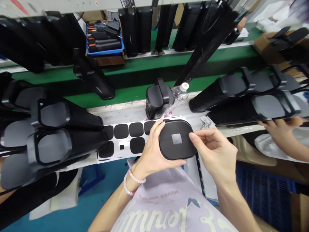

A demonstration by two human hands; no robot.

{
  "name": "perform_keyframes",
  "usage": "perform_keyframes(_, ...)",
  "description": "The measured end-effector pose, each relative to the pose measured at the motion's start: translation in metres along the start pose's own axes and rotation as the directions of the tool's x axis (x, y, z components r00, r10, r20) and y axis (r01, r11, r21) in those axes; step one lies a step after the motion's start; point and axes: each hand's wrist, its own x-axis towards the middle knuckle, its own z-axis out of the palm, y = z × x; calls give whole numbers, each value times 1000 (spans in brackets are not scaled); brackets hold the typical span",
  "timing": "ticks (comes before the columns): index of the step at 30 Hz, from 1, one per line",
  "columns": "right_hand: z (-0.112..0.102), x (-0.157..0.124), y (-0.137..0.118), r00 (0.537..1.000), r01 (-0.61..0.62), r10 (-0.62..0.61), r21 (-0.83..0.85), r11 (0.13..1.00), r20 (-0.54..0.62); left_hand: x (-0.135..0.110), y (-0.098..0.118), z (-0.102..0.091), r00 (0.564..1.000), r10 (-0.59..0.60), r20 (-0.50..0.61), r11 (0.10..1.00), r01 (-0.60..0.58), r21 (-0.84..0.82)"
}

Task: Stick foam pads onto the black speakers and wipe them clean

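Note:
My left hand (151, 149) grips the left edge of a black rounded-square device base (177, 140) with a small grey label at its middle. My right hand (213, 151) pinches its right edge, thumb on the flat face. The piece sits low in front of me, above my lap. Just behind it on the bench lies a white backing sheet (120, 148) carrying several black rounded pads, one place bare. An upright black unit with a handle (158, 100) stands beyond the sheet.
Long black speaker-like housings are stacked at left (55, 138) and right (253, 100). Another person's hand (277, 127) reaches under the right stack. A clear bottle (181, 91) stands by the green conveyor (125, 93). A blue tray of tools (105, 37) sits at the back.

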Motion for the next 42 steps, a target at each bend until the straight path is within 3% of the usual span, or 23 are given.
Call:
perform_keyframes(7, 4, -1, -1, 1000, -25, 25, 6, 1000, -7, -3, -4, -5, 998, 0, 56, 1000, 1, -21)
perform_keyframes(15, 4, 1, -2, 997, -82, 82, -15, 997, -4, -5, 4, -2, 999, -33, 26, 998, 31, 58)
perform_keyframes(23, 0, 12, 1, 995, 67, -45, -244, 968, 93, -2, 10, -8, 996, -69, 60, 988, 60, 141)
perform_keyframes(27, -7, 22, 15, 998, 20, 0, -294, 956, 66, -1, 10, -8, 993, -105, 58, 983, 94, 157)
perform_keyframes(29, -9, 24, 16, 991, 137, -128, -286, 949, 50, -2, 9, -7, 991, -114, 68, 982, 102, 159)
perform_keyframes(30, -8, 24, 15, 970, 243, -225, -291, 925, 97, -2, 9, -7, 991, -118, 70, 982, 105, 160)
perform_keyframes(32, -6, 23, 11, 889, 429, -355, -255, 866, 290, -3, 7, -7, 990, -120, 70, 980, 107, 165)
perform_keyframes(33, -4, 22, 10, 840, 465, -355, -208, 860, 411, -3, 5, -9, 990, -120, 72, 980, 106, 167)
perform_keyframes(35, 1, 23, 10, 771, 425, -298, -107, 899, 562, -2, 1, -13, 989, -114, 98, 982, 98, 159)
perform_keyframes(36, 3, 24, 10, 766, 377, -271, -65, 924, 583, -1, -2, -16, 986, -112, 122, 984, 94, 149)
perform_keyframes(42, 11, 26, 17, 850, 177, -183, 59, 982, 493, 3, -12, -33, 964, -135, 230, 990, 119, 80)
